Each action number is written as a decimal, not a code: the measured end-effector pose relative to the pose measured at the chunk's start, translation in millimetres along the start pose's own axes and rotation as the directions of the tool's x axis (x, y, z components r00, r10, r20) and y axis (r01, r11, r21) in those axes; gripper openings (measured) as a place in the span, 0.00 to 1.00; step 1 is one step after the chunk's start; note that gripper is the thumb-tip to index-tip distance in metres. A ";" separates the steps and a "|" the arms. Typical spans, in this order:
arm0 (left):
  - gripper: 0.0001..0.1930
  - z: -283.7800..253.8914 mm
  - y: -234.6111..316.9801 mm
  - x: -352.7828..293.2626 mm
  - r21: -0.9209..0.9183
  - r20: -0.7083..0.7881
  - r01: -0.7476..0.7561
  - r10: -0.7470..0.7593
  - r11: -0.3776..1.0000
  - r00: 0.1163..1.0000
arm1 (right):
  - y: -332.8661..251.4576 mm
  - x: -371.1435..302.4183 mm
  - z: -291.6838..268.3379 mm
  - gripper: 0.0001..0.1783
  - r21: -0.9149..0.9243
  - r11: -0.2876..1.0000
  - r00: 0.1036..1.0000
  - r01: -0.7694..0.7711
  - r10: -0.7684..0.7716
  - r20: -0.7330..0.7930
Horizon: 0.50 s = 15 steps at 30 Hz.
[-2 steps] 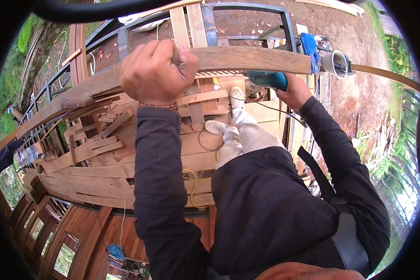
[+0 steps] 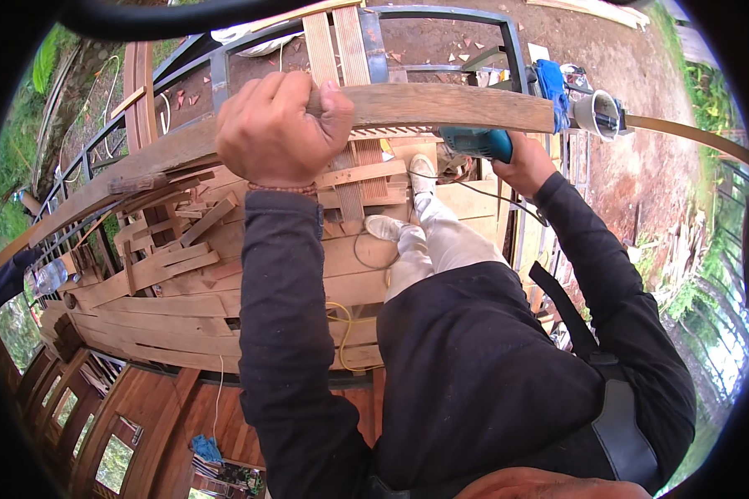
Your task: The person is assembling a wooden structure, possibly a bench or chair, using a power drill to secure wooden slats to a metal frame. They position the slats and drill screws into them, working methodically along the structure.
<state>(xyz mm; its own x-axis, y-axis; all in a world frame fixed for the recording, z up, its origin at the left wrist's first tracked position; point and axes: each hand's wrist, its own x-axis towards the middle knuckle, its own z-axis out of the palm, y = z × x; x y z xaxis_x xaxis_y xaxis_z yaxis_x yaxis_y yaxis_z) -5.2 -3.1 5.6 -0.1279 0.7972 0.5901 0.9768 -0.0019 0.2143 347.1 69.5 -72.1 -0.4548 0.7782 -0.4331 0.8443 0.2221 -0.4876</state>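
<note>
A long brown wooden beam (image 2: 449, 106) spans the upper part of the view, its cut end at the right. My left hand (image 2: 283, 129) is wrapped over the top of this beam, fingers closed around it. Below the beam's right part, my right hand (image 2: 528, 165) grips the rear of a teal power tool (image 2: 478, 143). The tool's front and its working end are hidden by the beam, so its exact kind does not show. A dark cord (image 2: 528, 212) hangs near my right wrist.
Wood offcuts (image 2: 154, 266) lie piled on the plank platform (image 2: 300, 287) at left. A dark metal frame (image 2: 441, 12) stands beyond the beam. A blue cloth (image 2: 551, 83) and a grey round container (image 2: 595, 114) are near the beam's right end. A yellow cord (image 2: 342, 337) lies by my feet.
</note>
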 end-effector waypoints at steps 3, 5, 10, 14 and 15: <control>0.10 0.2 1.1 -1.7 0.011 0.006 0.012 -0.012 1.000 1.000 | 1.5 3.1 1.0 0.32 -0.050 0.999 1.000 -0.009 0.010 0.016; 0.11 0.6 2.3 -1.8 0.027 0.013 0.010 -0.011 1.000 1.000 | 6.2 9.5 4.3 0.32 -0.093 0.994 0.999 0.049 -0.049 0.002; 0.13 2.3 0.6 -3.2 0.016 -0.014 0.015 -0.015 1.000 1.000 | 5.0 5.1 10.5 0.34 -0.089 0.996 0.999 -0.032 0.034 0.026; 0.12 -0.3 3.3 0.1 -0.002 0.008 0.038 -0.038 0.999 0.999 | 41.3 -19.1 23.5 0.40 0.154 0.988 0.983 -0.008 0.036 -0.178; 0.12 -0.1 3.1 2.7 0.006 0.027 0.040 -0.040 0.999 0.999 | 54.1 -24.2 27.6 0.41 0.240 0.971 0.982 -0.022 0.066 -0.176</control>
<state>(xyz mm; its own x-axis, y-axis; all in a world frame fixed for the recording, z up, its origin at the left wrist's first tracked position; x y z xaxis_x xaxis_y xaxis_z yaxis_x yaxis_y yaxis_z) -2.5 -1.0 8.0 -0.1621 0.8124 0.5602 0.9720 0.0335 0.2326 396.0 46.5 -108.9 -0.3413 0.8825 -0.3236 0.7616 0.0579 -0.6455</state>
